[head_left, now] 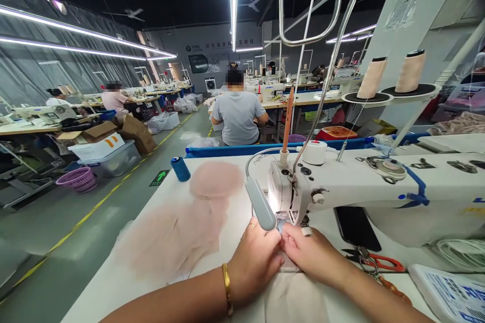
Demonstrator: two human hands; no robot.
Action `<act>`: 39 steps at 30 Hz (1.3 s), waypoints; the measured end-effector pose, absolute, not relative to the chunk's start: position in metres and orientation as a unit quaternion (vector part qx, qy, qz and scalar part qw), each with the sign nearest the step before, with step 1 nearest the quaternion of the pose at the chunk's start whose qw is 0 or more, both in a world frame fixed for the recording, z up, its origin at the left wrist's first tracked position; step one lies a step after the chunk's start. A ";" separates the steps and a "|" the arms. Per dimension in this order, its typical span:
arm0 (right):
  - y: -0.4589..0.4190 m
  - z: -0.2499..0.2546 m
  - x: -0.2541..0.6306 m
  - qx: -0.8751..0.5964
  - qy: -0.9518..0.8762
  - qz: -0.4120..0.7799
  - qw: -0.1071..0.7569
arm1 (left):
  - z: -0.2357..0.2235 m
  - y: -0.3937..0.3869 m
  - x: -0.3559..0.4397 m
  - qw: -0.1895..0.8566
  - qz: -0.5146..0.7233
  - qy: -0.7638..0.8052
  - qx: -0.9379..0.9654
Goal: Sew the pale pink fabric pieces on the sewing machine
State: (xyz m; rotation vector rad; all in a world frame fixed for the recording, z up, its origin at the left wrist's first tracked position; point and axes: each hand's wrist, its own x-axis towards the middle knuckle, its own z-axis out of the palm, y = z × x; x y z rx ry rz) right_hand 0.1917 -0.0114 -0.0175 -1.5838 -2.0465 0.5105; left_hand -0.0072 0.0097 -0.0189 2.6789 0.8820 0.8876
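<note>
Both of my hands meet just below the needle area of a white sewing machine [326, 174]. My left hand [255, 255], with a gold bangle at the wrist, has its fingers curled and pressed together. Against it, my right hand [305, 247] pinches with its thumb and forefinger. A small grey-blue bit of fabric [280, 225] shows between the fingertips, its rest hidden by the hands. Pale beige fabric [295, 298] hangs towards me below the hands. A grey lamp head [261, 204] covers part of my left fingers. Sheer pink fabric pieces [170, 237] lie to the left.
A blue thread spool [180, 169] stands at the table's far left. Beside the machine arm lie a black phone [357, 228], orange-handled snips [386, 262] and a white box [450, 292]. Two thread cones [373, 78] rise behind. A person [237, 111] sits ahead, facing away.
</note>
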 end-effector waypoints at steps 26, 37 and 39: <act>-0.022 -0.044 0.219 -0.444 -0.857 -0.002 0.263 | -0.031 -0.004 -0.009 -0.048 0.252 0.312 0.915; -0.016 -0.043 0.220 -0.443 -0.850 -0.024 0.285 | -0.034 -0.005 -0.003 -0.041 0.230 0.339 0.912; -0.016 -0.043 0.220 -0.444 -0.846 -0.031 0.292 | -0.032 -0.006 -0.003 -0.034 0.220 0.345 0.912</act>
